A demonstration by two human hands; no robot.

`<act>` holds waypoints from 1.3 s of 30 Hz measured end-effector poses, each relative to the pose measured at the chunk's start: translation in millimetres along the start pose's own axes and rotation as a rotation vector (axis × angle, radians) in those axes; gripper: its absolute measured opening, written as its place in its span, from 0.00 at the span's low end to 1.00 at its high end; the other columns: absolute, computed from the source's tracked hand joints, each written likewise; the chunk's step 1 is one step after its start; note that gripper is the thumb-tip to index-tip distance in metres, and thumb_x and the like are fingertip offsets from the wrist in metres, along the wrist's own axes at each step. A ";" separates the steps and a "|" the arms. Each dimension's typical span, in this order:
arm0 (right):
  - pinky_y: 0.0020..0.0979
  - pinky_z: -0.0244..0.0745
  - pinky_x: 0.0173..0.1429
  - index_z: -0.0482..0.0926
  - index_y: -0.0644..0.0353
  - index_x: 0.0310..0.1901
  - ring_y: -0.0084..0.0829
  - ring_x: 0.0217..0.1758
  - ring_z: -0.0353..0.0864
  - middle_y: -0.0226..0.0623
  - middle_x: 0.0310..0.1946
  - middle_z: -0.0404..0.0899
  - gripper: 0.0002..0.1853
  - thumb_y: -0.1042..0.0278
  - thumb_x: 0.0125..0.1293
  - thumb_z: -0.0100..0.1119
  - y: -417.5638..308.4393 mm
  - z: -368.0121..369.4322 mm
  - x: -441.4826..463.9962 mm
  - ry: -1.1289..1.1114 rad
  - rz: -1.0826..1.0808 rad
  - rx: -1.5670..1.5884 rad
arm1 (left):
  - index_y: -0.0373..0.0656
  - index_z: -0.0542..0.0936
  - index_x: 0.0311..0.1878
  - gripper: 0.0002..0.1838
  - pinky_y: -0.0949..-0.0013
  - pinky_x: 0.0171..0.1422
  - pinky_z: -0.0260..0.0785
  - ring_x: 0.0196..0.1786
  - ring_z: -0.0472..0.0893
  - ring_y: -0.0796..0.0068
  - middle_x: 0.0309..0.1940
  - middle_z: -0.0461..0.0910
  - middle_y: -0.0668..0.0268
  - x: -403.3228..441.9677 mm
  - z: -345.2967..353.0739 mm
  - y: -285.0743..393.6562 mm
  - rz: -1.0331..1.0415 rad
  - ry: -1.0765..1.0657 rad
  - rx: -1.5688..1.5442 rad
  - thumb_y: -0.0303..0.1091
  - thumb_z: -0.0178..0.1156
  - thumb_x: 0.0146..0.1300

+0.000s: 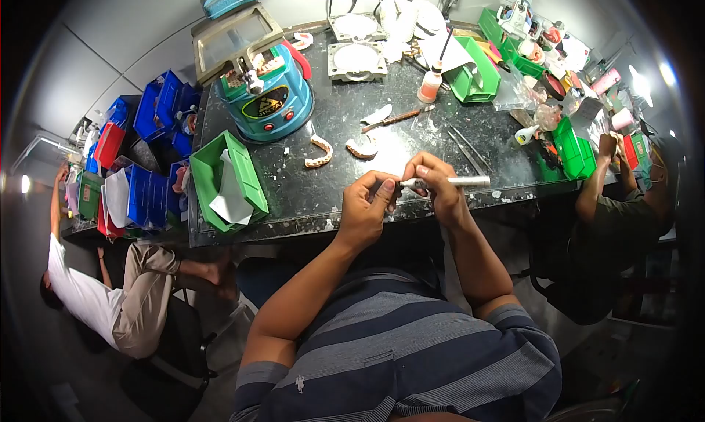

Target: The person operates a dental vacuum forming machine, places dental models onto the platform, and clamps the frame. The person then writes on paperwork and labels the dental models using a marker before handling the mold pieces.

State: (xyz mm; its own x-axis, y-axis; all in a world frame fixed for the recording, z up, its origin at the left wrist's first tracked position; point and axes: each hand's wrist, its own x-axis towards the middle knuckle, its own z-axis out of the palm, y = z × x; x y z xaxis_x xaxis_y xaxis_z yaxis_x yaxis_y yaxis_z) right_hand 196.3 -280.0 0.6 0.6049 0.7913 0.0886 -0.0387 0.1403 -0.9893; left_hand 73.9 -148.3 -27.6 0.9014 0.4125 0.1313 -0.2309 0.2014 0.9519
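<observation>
My right hand [443, 187] is closed around a silver, pen-shaped tool [470, 180], held roughly level just over the front edge of the bench. My left hand [369, 202] is pinched at the tool's narrow front end; whatever sits between those fingertips is too small or hidden to make out. Beyond my hands, two horseshoe-shaped dental pieces, one on the left [319, 153] and one on the right [362, 150], lie on the dark bench. A pair of metal tweezers [468, 150] rests behind my right hand. Farther back lies a carving knife with a brown handle [400, 118].
A teal machine [268, 103] stands at the left, behind a green bin [229, 183]. Metal plates [358, 59], a bottle with pink contents [430, 84] and another green bin [474, 73] occupy the back. Other people sit at the left [88, 293] and right [624, 216].
</observation>
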 end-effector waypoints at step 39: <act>0.41 0.73 0.38 0.80 0.62 0.43 0.41 0.31 0.82 0.42 0.25 0.82 0.12 0.62 0.68 0.68 -41.7 -107.4 2.6 0.489 0.179 -1.344 | 0.37 0.81 0.53 0.17 0.64 0.45 0.75 0.38 0.82 0.66 0.36 0.80 0.57 1.1 -46.7 44.8 0.189 0.262 0.943 0.31 0.69 0.63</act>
State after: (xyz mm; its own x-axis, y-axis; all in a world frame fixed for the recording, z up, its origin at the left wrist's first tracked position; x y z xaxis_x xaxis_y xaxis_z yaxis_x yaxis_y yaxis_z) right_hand 284.9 -347.7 29.7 0.8900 0.4194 0.1788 0.4559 -0.8118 -0.3648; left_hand 47.4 -97.3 2.3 0.7443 0.5712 0.3461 0.1258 -0.6289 0.7672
